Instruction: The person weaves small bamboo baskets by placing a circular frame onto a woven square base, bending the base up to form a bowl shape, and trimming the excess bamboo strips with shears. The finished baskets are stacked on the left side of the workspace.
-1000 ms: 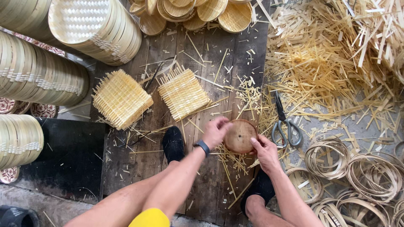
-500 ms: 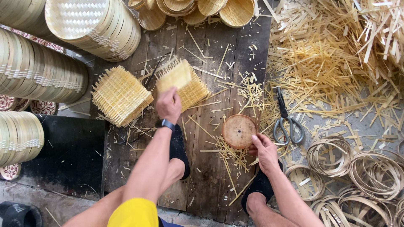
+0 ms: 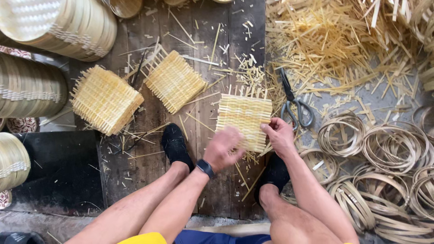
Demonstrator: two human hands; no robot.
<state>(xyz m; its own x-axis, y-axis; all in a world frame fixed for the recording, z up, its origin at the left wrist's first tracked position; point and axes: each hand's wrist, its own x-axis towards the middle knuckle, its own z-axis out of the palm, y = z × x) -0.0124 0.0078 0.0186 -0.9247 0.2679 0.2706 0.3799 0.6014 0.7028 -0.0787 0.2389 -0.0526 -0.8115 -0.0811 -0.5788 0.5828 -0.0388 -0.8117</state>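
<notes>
A square woven bamboo mat (image 3: 244, 118) lies on the dark wooden boards (image 3: 212, 58) in front of me. My right hand (image 3: 278, 134) pinches its right edge. My left hand (image 3: 224, 148), blurred and wearing a dark wristwatch, rests on the mat's lower left part. Whatever lies under the mat is hidden. Two stacks of similar woven mats sit to the left, one (image 3: 174, 80) in the middle and one (image 3: 105, 99) further left.
Grey scissors (image 3: 294, 105) lie just right of the mat. Loose bamboo strips (image 3: 343, 49) pile at the upper right, coiled bamboo rings (image 3: 384, 153) at the right. Stacked round baskets (image 3: 58, 27) line the left. My feet in black shoes (image 3: 175, 145) flank the work.
My left hand reached to the middle stack, took a woven mat, and brought it back over the round wooden piece by my right hand, which stayed in place.
</notes>
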